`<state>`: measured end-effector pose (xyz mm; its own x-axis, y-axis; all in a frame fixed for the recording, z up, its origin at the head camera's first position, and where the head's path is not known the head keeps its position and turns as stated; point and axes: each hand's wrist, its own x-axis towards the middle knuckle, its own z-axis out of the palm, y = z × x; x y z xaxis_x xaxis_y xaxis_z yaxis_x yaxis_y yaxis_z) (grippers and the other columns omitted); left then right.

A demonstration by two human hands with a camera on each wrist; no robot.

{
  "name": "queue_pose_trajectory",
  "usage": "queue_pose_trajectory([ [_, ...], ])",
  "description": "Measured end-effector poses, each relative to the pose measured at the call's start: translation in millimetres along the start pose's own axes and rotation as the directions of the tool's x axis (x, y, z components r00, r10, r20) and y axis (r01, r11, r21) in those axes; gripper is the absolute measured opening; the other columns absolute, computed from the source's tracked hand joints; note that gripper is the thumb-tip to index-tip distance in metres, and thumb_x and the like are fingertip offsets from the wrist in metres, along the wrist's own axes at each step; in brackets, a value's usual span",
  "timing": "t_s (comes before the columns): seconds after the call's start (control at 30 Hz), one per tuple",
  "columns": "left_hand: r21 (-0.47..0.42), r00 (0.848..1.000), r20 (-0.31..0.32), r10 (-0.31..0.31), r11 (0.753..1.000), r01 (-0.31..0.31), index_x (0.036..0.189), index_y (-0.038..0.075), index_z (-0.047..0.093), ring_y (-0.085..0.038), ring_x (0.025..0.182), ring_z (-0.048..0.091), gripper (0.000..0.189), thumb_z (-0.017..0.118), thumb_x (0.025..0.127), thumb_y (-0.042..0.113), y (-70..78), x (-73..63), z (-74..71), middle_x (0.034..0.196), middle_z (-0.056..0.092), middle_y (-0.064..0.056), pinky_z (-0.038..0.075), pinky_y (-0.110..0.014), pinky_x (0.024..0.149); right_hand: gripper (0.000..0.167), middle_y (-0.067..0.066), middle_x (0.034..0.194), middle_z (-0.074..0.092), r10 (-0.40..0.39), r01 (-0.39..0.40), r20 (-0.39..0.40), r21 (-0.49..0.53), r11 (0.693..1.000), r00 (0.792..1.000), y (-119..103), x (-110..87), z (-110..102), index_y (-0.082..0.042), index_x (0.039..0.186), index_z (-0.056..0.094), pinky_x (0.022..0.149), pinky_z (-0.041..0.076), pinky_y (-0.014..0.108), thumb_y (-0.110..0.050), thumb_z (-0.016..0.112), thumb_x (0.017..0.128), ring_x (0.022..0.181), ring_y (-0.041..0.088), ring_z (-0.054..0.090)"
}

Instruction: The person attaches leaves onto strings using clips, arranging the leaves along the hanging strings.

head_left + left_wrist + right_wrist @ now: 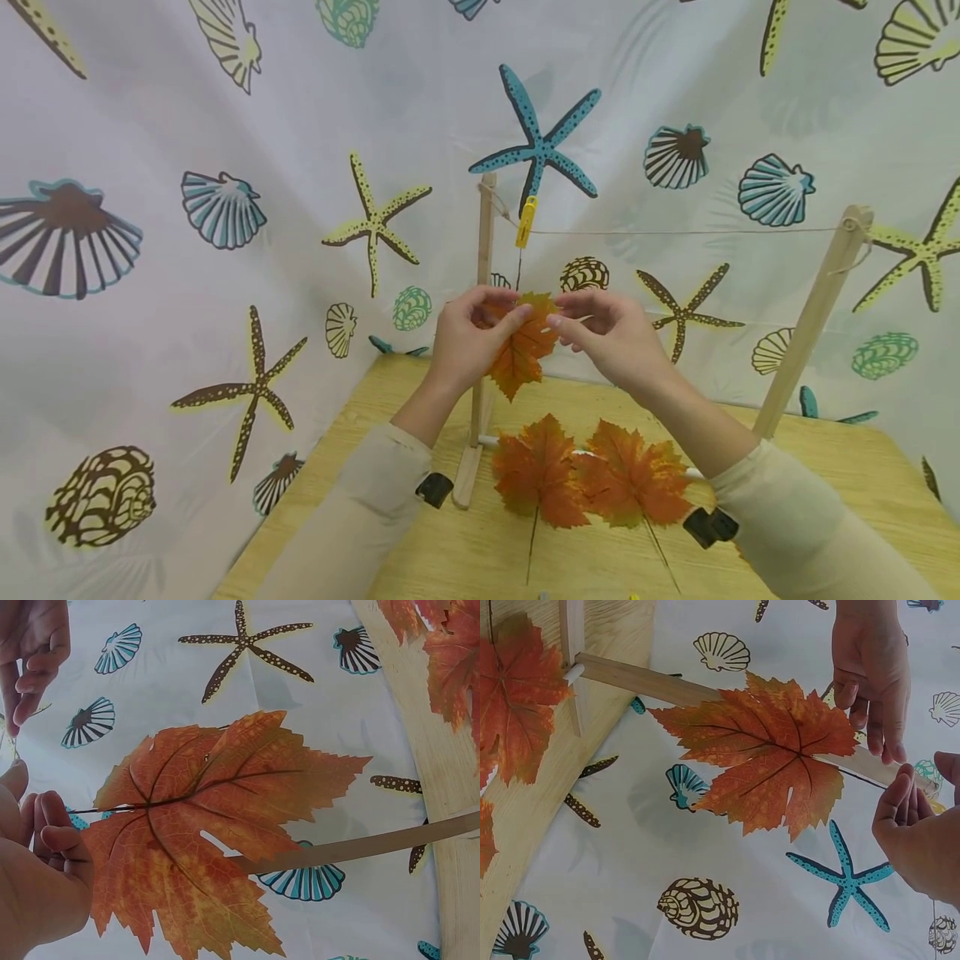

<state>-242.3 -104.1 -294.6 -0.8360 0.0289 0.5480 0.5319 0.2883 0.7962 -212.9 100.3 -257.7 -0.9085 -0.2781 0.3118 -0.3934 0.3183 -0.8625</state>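
Observation:
An orange artificial maple leaf (522, 354) hangs by its dark stem from a yellow clothespin (527, 222) on a thin string. My left hand (467, 329) is at the leaf's upper left, thumb and fingers apart; in the head view the thumb overlaps the leaf. My right hand (617, 333) is at the upper right edge, with a gap between thumb and fingertips. The left wrist view shows the stem passing behind the left fingers (56, 829). In the right wrist view, the clothespin (934, 805) is partly hidden behind the right hand (919, 836).
Two wooden posts, left (485, 233) and right (813, 321), carry the string (690, 232). A white rod (696, 473) runs low between them. Two more maple leaves (542, 471) lie on the wooden table (420, 533). A shell-patterned cloth (420, 100) stands behind.

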Motion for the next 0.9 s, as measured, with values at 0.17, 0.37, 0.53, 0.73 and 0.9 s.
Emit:
queue_pose_trajectory([
  [0.17, 0.005, 1.0, 0.007, -0.004, 1.0, 0.003, 0.109, 0.01, 0.072, -0.018, 0.073, 0.057, 0.031, 0.076, 0.089, 0.032, -1.9, -2.9, -0.7, 0.098, 0.07, -0.005, 0.048, -0.022, 0.062, 0.039, 0.006, 0.113, 0.068, 0.009, -0.009, 0.011, -0.015, 1.0, 1.0, 3.4, -3.5, 1.0, -0.008, 0.128, 0.063, 0.079, 0.056, 0.03, -0.029, 0.069, 0.096, 0.09, 0.018, 0.068],
  [0.37, 0.02, 0.999, 0.025, -0.025, 1.0, 0.025, 0.108, 0.013, 0.072, -0.018, 0.075, 0.058, 0.03, 0.075, 0.089, 0.035, -8.4, -7.8, -0.4, 0.097, 0.069, -0.002, 0.048, -0.023, 0.061, 0.039, 0.008, 0.114, 0.071, 0.01, -0.009, 0.016, -0.027, 1.0, 1.0, 11.7, -7.9, 2.0, -0.009, 0.127, 0.064, 0.079, 0.056, 0.034, -0.032, 0.069, 0.096, 0.091, 0.022, 0.068],
  [0.53, 0.029, 0.995, 0.077, -0.065, 0.998, 0.063, 0.108, 0.016, 0.071, -0.018, 0.079, 0.058, 0.028, 0.075, 0.089, 0.036, -13.1, -13.7, 0.1, 0.101, 0.067, 0.0, 0.051, -0.026, 0.064, 0.036, 0.008, 0.112, 0.07, 0.046, -0.045, 0.036, -0.019, 0.999, 0.998, 19.1, -11.3, 4.1, -0.011, 0.123, 0.065, 0.08, 0.056, 0.035, -0.033, 0.069, 0.095, 0.091, 0.022, 0.069],
  [0.73, 0.01, 0.99, 0.127, -0.068, 0.998, 0.068, 0.109, 0.016, 0.071, -0.019, 0.081, 0.06, 0.027, 0.074, 0.09, 0.036, -17.3, -19.3, 2.5, 0.097, 0.067, -0.001, 0.051, -0.028, 0.064, 0.039, 0.008, 0.113, 0.07, 0.066, -0.064, 0.065, -0.036, 0.997, 0.996, 23.6, -15.6, 6.6, -0.011, 0.125, 0.065, 0.082, 0.056, 0.035, -0.036, 0.069, 0.095, 0.09, 0.019, 0.069],
  [0.9, 0.016, 0.986, 0.153, -0.067, 0.998, 0.065, 0.107, 0.017, 0.072, -0.018, 0.08, 0.06, 0.024, 0.074, 0.091, 0.035, -21.0, -22.7, 4.3, 0.097, 0.069, 0.0, 0.051, -0.027, 0.064, 0.041, 0.009, 0.112, 0.07, 0.051, -0.048, 0.067, -0.05, 0.998, 0.996, 27.2, -17.7, 7.7, -0.007, 0.125, 0.065, 0.083, 0.055, 0.037, -0.034, 0.069, 0.095, 0.088, 0.019, 0.069],
])
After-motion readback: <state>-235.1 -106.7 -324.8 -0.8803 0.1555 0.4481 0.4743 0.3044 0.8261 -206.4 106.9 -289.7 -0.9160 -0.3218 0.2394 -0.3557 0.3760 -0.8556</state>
